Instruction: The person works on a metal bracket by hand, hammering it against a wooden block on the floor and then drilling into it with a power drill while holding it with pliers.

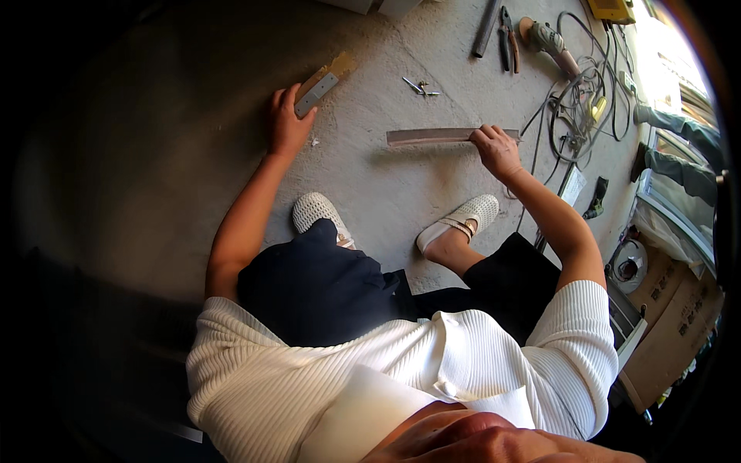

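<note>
My left hand [290, 123] is closed around the near end of a small grey metal plate with holes [316, 94]. A yellowish-brown flat piece [336, 66] lies along and beyond that plate; whether I hold it too cannot be told. Out to the right, my right hand [498, 151] grips one end of a long, narrow metal strip [428, 137], its thumb and fingers over the top. The strip's other end points left, toward the space between my hands. Small metal rods or bolts [421, 87] lie on the floor beyond the strip.
Pliers [509, 40], a dark pipe [485, 29] and an angle grinder [549, 42] lie at the far right. Tangled cables [590, 100] spread beside them, near a yellow box [612, 9]. Another person's legs [683, 154] and cardboard [675, 332] are at the right edge.
</note>
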A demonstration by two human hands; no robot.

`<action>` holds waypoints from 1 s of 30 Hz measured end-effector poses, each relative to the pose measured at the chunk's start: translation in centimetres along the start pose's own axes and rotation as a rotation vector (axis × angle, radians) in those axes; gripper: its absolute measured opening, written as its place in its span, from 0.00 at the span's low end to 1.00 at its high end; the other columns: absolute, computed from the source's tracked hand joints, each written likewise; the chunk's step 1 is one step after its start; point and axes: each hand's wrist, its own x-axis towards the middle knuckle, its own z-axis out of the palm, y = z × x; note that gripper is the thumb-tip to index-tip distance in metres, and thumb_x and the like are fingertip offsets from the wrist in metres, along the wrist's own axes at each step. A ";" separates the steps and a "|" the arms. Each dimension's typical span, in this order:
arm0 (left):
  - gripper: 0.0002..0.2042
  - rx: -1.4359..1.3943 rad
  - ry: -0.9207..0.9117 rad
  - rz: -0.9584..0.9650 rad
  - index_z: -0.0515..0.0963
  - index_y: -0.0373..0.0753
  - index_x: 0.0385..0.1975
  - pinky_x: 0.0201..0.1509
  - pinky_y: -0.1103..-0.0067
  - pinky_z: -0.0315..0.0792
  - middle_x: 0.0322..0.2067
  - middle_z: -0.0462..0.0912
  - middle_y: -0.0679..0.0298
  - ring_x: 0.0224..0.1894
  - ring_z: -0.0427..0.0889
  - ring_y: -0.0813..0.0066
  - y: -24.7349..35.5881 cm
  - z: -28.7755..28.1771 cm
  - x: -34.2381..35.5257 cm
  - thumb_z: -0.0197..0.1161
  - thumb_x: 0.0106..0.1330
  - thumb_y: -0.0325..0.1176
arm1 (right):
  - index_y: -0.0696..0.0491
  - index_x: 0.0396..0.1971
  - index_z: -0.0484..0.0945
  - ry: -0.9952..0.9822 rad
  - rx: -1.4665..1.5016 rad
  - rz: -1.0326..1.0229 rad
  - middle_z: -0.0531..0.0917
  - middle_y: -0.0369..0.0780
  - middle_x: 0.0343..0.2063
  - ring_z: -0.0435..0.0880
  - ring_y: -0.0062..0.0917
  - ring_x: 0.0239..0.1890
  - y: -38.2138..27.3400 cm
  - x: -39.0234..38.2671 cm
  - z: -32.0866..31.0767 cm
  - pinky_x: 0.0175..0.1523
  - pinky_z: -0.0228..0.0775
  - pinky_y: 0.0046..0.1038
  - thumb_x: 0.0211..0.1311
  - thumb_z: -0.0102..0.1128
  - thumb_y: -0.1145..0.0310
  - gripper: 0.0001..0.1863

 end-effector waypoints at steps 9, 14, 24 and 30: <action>0.28 0.106 0.034 -0.121 0.72 0.39 0.52 0.53 0.65 0.68 0.47 0.73 0.52 0.50 0.72 0.51 -3.6 -4.2 -7.1 0.71 0.48 0.34 | 0.46 0.38 0.77 0.227 0.116 -0.106 0.78 0.36 0.34 0.78 0.31 0.41 -8.4 17.2 -2.4 0.38 0.75 0.33 0.53 0.52 0.73 0.12; 0.28 0.125 -0.029 -0.116 0.72 0.40 0.52 0.53 0.64 0.68 0.47 0.73 0.52 0.50 0.72 0.52 -1.4 -3.2 -8.4 0.71 0.48 0.37 | 0.48 0.36 0.79 0.424 0.220 -0.114 0.79 0.36 0.39 0.78 0.32 0.45 -15.4 25.3 0.1 0.44 0.74 0.32 0.53 0.53 0.70 0.11; 0.28 0.049 -0.102 -0.065 0.72 0.40 0.52 0.55 0.66 0.67 0.46 0.73 0.54 0.51 0.72 0.53 1.4 -3.0 -8.2 0.71 0.49 0.32 | 0.47 0.46 0.74 0.268 0.441 0.487 0.75 0.43 0.43 0.76 0.42 0.47 -7.3 11.0 4.7 0.48 0.72 0.37 0.48 0.67 0.68 0.22; 0.28 0.064 -0.142 -0.001 0.72 0.41 0.52 0.55 0.66 0.67 0.47 0.74 0.56 0.51 0.72 0.54 1.3 -2.3 -7.3 0.71 0.48 0.31 | 0.46 0.44 0.75 0.177 0.488 0.435 0.76 0.42 0.43 0.77 0.38 0.46 -3.7 11.7 5.1 0.47 0.71 0.35 0.47 0.67 0.68 0.20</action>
